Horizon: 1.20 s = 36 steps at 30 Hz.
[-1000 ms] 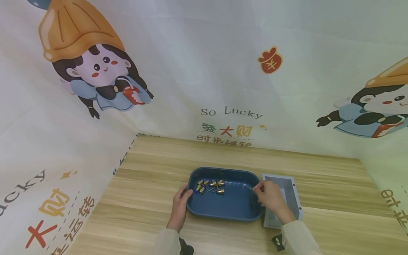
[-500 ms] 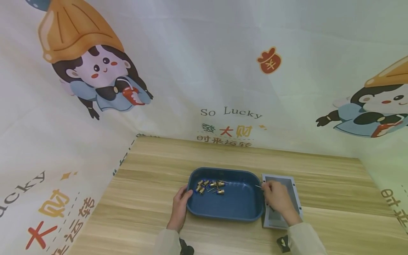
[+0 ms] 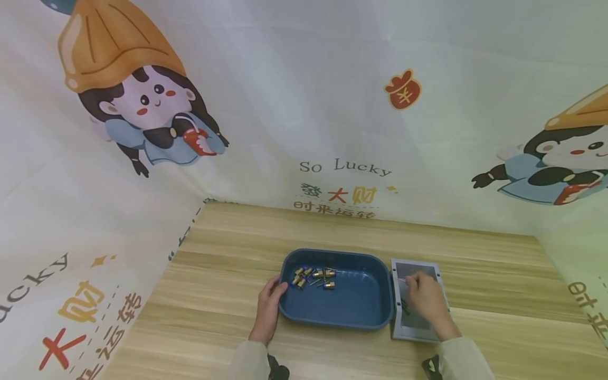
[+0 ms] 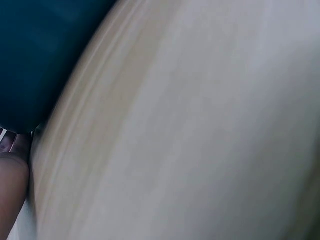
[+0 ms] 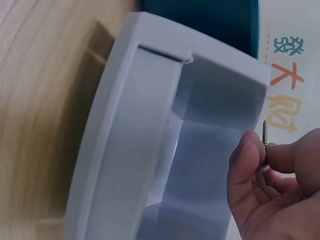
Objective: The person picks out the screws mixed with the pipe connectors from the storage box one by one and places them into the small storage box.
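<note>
My left hand point(image 3: 267, 309) grips the left end of a blue plastic tray point(image 3: 349, 309), thumb over the rim. Inside it, toward the left, lie several brass fittings point(image 3: 328, 285) with blue ends, along with some thin screws. A grey bin point(image 3: 396, 330) stands against the tray's right end. Over this bin is my right hand point(image 3: 427, 301), pinching a screw point(image 5: 265, 132) between thumb and index finger. In the right wrist view the screw points upward, its lower end hidden by the fingertips. A few dark, thin pieces point(image 3: 405, 305) show inside the bin.
The wooden table point(image 3: 228, 264) runs back to a printed cloth wall point(image 3: 266, 105), with more cloth at both sides. Black wrist devices point(image 3: 279, 371) sit by the sleeves near the front.
My right hand has moved right with the screw, from the tray's right rim to over the grey bin. The left hand stays on the tray, and the fittings have not moved.
</note>
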### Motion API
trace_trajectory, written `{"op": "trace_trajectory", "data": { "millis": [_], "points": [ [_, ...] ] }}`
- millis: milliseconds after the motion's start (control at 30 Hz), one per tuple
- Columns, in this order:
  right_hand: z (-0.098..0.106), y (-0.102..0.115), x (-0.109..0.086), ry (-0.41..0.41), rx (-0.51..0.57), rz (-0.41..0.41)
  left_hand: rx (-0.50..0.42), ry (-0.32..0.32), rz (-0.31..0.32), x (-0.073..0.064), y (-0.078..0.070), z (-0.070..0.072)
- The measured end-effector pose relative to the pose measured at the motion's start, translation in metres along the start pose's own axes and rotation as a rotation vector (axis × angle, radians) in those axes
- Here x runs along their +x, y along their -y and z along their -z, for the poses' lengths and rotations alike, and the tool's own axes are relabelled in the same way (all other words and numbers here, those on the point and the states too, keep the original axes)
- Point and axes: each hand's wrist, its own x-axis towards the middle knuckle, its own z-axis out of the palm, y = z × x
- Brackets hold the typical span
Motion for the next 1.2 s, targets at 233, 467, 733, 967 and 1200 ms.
{"op": "trace_trajectory", "data": {
  "millis": [233,467,733,967,1200],
  "points": [
    [-0.001,-0.006,-0.002,-0.053,-0.075,0.004,0.007,0.002,0.001,0.001,0.000,0.000],
    [-0.012,-0.014,-0.006,-0.061,-0.148,-0.007,-0.010,0.007,0.011,0.002,0.002,0.001],
    [-0.023,-0.019,-0.006,-0.015,-0.157,-0.045,-0.007,0.006,0.004,0.001,0.001,0.000],
    [-0.029,-0.027,-0.006,0.020,-0.150,-0.097,0.010,0.000,-0.002,0.001,0.001,-0.001],
    [-0.034,-0.030,-0.007,0.046,-0.135,-0.133,0.001,0.002,0.005,0.001,0.002,0.001]
  ]
}}
